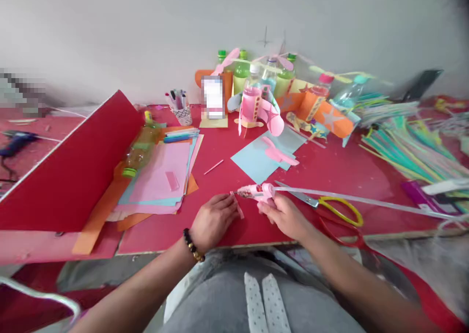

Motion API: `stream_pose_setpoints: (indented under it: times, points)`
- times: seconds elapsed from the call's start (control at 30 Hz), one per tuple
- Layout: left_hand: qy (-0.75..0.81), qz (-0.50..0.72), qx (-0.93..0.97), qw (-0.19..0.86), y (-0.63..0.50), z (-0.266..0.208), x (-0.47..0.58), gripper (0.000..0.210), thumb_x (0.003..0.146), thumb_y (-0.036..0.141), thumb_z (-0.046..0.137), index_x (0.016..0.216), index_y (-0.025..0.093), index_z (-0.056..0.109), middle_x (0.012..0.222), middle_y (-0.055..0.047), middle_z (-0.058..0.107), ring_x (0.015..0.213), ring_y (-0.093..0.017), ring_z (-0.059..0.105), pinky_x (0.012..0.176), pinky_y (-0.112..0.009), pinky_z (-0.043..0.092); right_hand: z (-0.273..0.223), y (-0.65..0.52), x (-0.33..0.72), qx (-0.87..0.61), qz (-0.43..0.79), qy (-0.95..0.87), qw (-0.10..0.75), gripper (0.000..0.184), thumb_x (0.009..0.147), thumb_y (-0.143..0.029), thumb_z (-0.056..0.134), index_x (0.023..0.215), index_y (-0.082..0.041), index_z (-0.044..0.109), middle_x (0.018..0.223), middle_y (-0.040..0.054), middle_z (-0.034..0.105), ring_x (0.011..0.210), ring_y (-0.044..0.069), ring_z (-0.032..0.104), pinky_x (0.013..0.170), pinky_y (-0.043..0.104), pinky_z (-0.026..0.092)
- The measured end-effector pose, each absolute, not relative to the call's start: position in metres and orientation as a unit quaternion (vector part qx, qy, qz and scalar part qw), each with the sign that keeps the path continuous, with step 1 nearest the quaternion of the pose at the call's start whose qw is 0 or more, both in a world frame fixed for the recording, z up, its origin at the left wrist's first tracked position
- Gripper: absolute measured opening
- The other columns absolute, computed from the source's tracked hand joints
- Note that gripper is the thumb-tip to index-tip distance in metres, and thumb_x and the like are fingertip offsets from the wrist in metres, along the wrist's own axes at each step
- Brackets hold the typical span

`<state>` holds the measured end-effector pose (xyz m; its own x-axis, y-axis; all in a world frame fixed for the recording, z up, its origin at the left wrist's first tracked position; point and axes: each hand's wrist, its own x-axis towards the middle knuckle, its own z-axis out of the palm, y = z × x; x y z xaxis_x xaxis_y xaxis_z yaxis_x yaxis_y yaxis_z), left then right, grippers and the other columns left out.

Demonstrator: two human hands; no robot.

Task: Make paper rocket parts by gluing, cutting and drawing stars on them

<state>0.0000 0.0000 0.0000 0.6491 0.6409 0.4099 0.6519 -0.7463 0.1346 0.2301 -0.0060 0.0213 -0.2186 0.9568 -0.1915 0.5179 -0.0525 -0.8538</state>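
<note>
My right hand point(281, 217) is wrapped round the handle of a pink hot glue gun point(256, 192). A long pale glue stick point(351, 202) runs out of its back toward the right. The gun's nozzle points left, at the upper end of a narrow pink paper strip point(238, 207) lying on the red table. My left hand point(216, 221), with a dark beaded bracelet at the wrist, rests palm down with its fingers together, holding the strip's left edge. Its fingertips are partly hidden. Right of the gun lie scissors point(339, 211) with yellow handles, their blades partly behind the glue stick.
Pink and blue paper sheets point(157, 174) lie at left beside a capped plastic bottle point(141, 147) and an upright red board point(80, 167). Bottle airplanes point(252, 98) with paper wings stand along the wall. Pastel strips point(410, 147) are heaped at right.
</note>
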Motion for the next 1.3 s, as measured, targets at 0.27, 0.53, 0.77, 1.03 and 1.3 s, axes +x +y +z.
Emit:
stream_pose_setpoints:
  times: [0.27, 0.53, 0.77, 1.03, 1.3]
  points:
    - [-0.384, -0.215, -0.898, 0.001, 0.0, -0.005, -0.001, 0.028, 0.096, 0.029, 0.048, 0.104, 0.013, 0.07, 0.115, -0.009, 0.07, 0.108, -0.023, 0.064, 0.093, -0.035, 0.055, 0.027, -0.004, 0.227, -0.575, 0.439, -0.647, 0.239, 0.028, 0.091, -0.044, 0.051, 0.082, -0.018, 0.059, 0.052, -0.0032, 0.051, 0.053, 0.015, 0.052, 0.06, 0.029, 0.041]
    - [-0.397, -0.208, -0.894, -0.001, -0.002, -0.007, -0.001, 0.028, 0.095, 0.032, 0.05, 0.106, 0.015, 0.07, 0.115, -0.008, 0.069, 0.105, -0.024, 0.064, 0.091, -0.036, 0.057, 0.036, -0.002, 0.223, -0.563, 0.414, -0.675, 0.235, 0.026, 0.091, -0.039, 0.051, 0.094, -0.016, 0.064, 0.075, 0.0054, 0.066, 0.072, 0.02, 0.062, 0.067, 0.03, 0.047]
    - [-0.4, -0.217, -0.89, 0.019, -0.002, -0.008, -0.001, 0.029, 0.096, 0.032, 0.049, 0.103, 0.015, 0.071, 0.113, -0.007, 0.069, 0.107, -0.024, 0.062, 0.091, -0.036, 0.057, 0.041, 0.001, 0.223, -0.543, 0.408, -0.688, 0.254, 0.031, 0.089, -0.035, 0.054, 0.112, -0.019, 0.065, 0.092, 0.0084, 0.072, 0.091, 0.025, 0.066, 0.082, 0.036, 0.051]
    - [-0.388, -0.227, -0.893, 0.031, -0.003, -0.006, 0.001, 0.03, 0.096, 0.032, 0.049, 0.102, 0.012, 0.071, 0.112, -0.009, 0.07, 0.107, -0.025, 0.062, 0.091, -0.036, 0.057, 0.042, -0.003, 0.225, -0.546, 0.418, -0.682, 0.248, 0.03, 0.088, -0.032, 0.056, 0.112, -0.02, 0.067, 0.093, 0.008, 0.073, 0.092, 0.026, 0.067, 0.085, 0.037, 0.052]
    - [-0.398, -0.217, -0.891, 0.03, -0.004, -0.005, 0.001, 0.029, 0.095, 0.032, 0.05, 0.102, 0.014, 0.071, 0.111, -0.009, 0.069, 0.106, -0.025, 0.062, 0.09, -0.037, 0.057, 0.046, 0.001, 0.221, -0.551, 0.413, -0.677, 0.259, 0.03, 0.086, -0.031, 0.058, 0.114, -0.021, 0.067, 0.098, 0.0082, 0.074, 0.098, 0.027, 0.067, 0.088, 0.039, 0.052]
